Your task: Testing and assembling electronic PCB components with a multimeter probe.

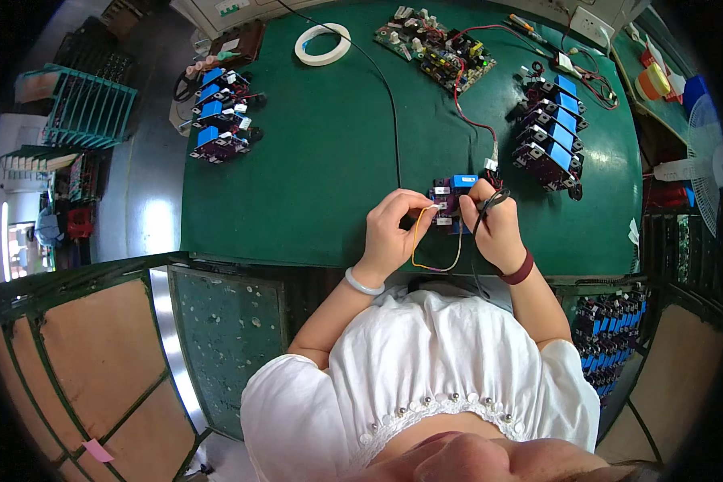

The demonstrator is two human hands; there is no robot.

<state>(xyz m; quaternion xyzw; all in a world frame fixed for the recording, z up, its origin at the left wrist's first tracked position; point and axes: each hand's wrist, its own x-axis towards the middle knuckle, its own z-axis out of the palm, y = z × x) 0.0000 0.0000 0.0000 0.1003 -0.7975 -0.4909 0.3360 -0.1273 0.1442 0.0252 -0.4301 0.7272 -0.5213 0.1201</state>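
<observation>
Nearby, tape roll [322, 43], bare circuit board [435, 46], rows of blue modules [551, 132]

Dark green table mat [321, 161], small purple circuit board [450, 201] with a blue block at centre frame, yellow wire loop [416, 241], white tape ring [323, 43] at upper centre, teal rack [88, 104] at upper left, white blouse [426, 361] with pearly beads

A green-topped bench [321, 161] carried the work; a white tape roll [322, 43] lay at its far edge; blue-capped modules sat in rows at left [219, 116] and right [552, 132]; a wired circuit board [438, 46] rested beyond.
</observation>
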